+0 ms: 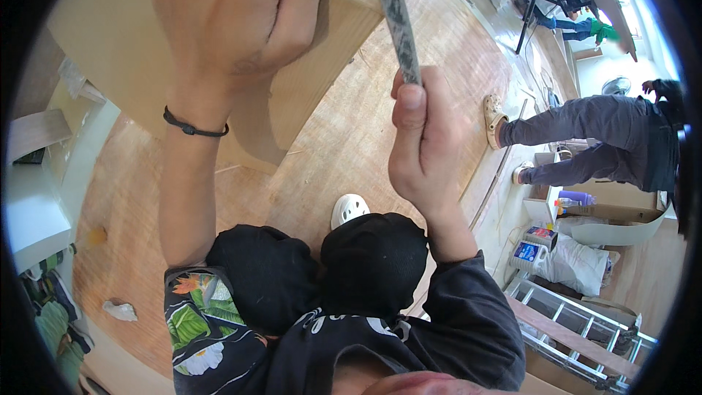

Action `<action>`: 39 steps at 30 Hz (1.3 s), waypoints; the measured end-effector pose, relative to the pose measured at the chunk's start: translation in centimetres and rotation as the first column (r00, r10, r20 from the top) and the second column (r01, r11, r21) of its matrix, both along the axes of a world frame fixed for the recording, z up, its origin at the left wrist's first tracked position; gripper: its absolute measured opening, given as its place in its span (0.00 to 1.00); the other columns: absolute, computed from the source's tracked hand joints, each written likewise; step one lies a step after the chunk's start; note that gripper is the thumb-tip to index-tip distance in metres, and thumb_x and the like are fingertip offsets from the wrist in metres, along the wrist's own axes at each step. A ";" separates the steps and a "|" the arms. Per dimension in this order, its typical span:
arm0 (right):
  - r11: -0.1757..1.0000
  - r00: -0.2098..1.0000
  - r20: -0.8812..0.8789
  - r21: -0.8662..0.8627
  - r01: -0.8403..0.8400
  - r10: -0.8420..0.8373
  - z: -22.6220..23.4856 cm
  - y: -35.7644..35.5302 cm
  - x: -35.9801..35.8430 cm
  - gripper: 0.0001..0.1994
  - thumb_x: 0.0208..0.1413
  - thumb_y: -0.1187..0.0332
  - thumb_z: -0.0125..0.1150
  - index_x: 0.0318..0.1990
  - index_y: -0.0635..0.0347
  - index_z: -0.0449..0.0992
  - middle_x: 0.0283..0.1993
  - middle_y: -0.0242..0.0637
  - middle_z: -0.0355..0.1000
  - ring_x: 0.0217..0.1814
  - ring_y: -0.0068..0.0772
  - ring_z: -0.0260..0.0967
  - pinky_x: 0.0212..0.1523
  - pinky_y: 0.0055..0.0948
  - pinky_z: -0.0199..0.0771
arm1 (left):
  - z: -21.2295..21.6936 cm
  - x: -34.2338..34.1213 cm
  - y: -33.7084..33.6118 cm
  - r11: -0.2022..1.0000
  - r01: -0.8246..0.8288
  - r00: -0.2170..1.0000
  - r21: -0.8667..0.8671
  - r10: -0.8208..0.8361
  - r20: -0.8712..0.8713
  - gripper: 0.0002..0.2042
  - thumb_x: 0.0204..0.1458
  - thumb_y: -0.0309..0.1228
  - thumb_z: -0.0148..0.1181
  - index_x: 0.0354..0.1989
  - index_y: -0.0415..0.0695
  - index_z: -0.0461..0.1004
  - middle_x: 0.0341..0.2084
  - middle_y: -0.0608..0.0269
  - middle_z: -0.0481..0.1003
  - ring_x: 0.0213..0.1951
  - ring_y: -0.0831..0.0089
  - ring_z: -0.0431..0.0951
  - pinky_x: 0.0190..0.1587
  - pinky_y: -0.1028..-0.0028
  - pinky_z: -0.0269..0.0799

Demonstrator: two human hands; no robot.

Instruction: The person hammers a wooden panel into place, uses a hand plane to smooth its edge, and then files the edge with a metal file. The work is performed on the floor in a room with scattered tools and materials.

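Close to the camera at the upper left is my left hand [238,18], its fingers curled into a fist and slightly blurred. What lies inside that fist, if anything, is hidden. To the right, my right hand [428,128] grips the lower end of a narrow, flat grey strip [395,14] with dark mottling, the thumb pressed along it. The strip runs up and leftward out of the picture, so its far end and exact kind cannot be told. Below and behind my left hand lies a pale wooden panel [110,51] with a straight edge on its right.
Plywood flooring [307,150] surrounds my knees. On the right stands another person [585,124] in grey trousers. An aluminium ladder [578,325], a jug [528,254] and a white sack [574,263] lie at lower right. A white cabinet [36,212] stands left.
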State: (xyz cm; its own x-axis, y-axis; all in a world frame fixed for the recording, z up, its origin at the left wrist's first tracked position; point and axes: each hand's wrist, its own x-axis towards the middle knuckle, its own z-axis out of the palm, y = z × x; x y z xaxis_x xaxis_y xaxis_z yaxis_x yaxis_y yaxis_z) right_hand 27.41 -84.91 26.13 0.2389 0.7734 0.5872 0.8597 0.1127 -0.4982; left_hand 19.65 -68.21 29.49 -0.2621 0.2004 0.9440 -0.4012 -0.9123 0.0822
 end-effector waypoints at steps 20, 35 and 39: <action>0.982 0.964 0.250 -0.141 0.123 -0.085 4.5 -0.3 0.2 0.11 0.70 0.64 0.49 0.35 0.59 0.65 0.14 0.48 0.61 0.16 0.55 0.65 0.17 0.45 0.58 | -2.3 -1.8 4.6 0.826 -0.460 0.818 0.325 0.536 -0.206 0.13 0.35 0.35 0.49 0.26 0.38 0.73 0.22 0.52 0.74 0.25 0.55 0.74 0.35 0.63 0.62; 0.901 0.956 0.177 -0.330 0.281 -0.233 6.3 0.3 -1.1 0.13 0.70 0.63 0.47 0.33 0.62 0.66 0.17 0.53 0.63 0.21 0.61 0.66 0.21 0.48 0.59 | -1.3 -2.1 3.0 0.839 -0.459 0.824 0.291 0.525 -0.212 0.10 0.34 0.33 0.51 0.24 0.41 0.72 0.20 0.56 0.73 0.26 0.59 0.73 0.35 0.64 0.62; 0.964 0.954 0.259 -0.172 0.202 -0.153 5.9 0.6 -0.5 0.13 0.70 0.63 0.47 0.34 0.62 0.66 0.17 0.51 0.61 0.20 0.59 0.65 0.22 0.47 0.58 | -1.4 -2.7 2.7 0.836 -0.465 0.768 0.293 0.545 -0.337 0.09 0.34 0.32 0.52 0.24 0.41 0.72 0.19 0.57 0.72 0.25 0.59 0.72 0.35 0.64 0.62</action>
State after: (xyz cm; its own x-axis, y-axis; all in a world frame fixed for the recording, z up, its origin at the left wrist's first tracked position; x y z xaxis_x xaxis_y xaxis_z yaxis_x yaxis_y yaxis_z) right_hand 26.91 -84.32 32.02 0.2526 0.8363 0.4867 0.9538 -0.1307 -0.2704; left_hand 16.91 -65.49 28.10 0.1225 -0.0396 0.9917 0.1521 -0.9867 -0.0581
